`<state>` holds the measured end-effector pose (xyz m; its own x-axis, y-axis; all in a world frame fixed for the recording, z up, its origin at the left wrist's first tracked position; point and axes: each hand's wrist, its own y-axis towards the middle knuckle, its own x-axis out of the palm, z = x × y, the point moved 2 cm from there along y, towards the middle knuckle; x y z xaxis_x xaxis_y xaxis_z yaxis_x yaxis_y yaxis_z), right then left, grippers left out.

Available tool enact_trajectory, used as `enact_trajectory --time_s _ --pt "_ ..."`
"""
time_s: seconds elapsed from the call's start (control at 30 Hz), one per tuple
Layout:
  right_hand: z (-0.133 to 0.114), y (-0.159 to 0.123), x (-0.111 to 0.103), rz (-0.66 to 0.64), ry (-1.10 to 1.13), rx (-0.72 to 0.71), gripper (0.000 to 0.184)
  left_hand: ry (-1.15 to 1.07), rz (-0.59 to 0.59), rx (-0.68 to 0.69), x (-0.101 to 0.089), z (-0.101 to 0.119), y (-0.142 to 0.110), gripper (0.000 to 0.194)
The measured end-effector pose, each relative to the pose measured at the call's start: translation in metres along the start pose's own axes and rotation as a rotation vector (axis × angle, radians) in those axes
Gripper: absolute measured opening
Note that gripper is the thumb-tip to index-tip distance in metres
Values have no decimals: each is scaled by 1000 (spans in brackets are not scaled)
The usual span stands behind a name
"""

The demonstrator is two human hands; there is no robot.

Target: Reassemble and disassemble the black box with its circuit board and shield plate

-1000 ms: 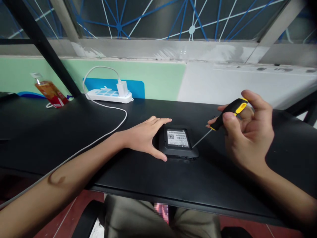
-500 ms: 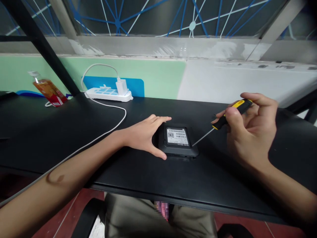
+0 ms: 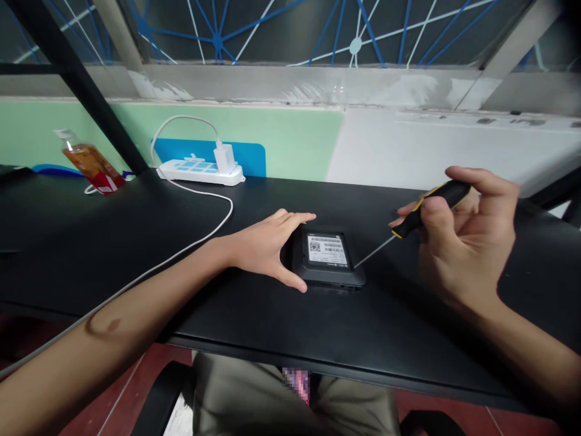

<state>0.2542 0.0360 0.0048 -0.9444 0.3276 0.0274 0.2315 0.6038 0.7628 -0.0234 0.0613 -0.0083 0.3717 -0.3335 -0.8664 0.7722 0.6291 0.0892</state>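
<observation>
A flat black electronic device [image 3: 324, 276] lies on the table with a white QR-code label [image 3: 327, 249] facing up. My left hand [image 3: 267, 245] grips its left side, thumb at the front edge and fingers along the back edge. In my right hand [image 3: 469, 236] is a screwdriver [image 3: 420, 219] with a black and yellow handle, held at a slant between thumb and fingers. Its thin metal shaft runs down to the left, and the tip rests at the front right corner of the label recess. Any screw under the tip is too small to make out.
A white power strip [image 3: 204, 172] with a plugged-in charger [image 3: 224, 158] stands against the wall. Its white cable [image 3: 200, 237] crosses the table and passes by my left forearm. At the back left is a drink bottle [image 3: 93, 163]. The black table's [image 3: 272, 339] front edge is near my lap.
The screwdriver handle has turned about its axis, so less yellow shows. My right hand has shifted slightly right with it. My left hand and the device keep their places relative to each other.
</observation>
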Motion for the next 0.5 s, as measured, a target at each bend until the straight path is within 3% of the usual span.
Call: enact_trajectory --time_s 0.2,0.3,0.43,0.5 --pt "-6 -1 2 -13 142 166 27 -1 11 20 -1 0 0 128" --pt "-4 -1 2 -40 115 110 23 -6 13 27 0 -1 0 127" --pt "-2 0 -2 -27 -92 -33 33 -10 6 13 0 -1 0 131" --pt "-3 0 -3 -10 -113 -17 32 -8 3 7 0 -1 0 132"
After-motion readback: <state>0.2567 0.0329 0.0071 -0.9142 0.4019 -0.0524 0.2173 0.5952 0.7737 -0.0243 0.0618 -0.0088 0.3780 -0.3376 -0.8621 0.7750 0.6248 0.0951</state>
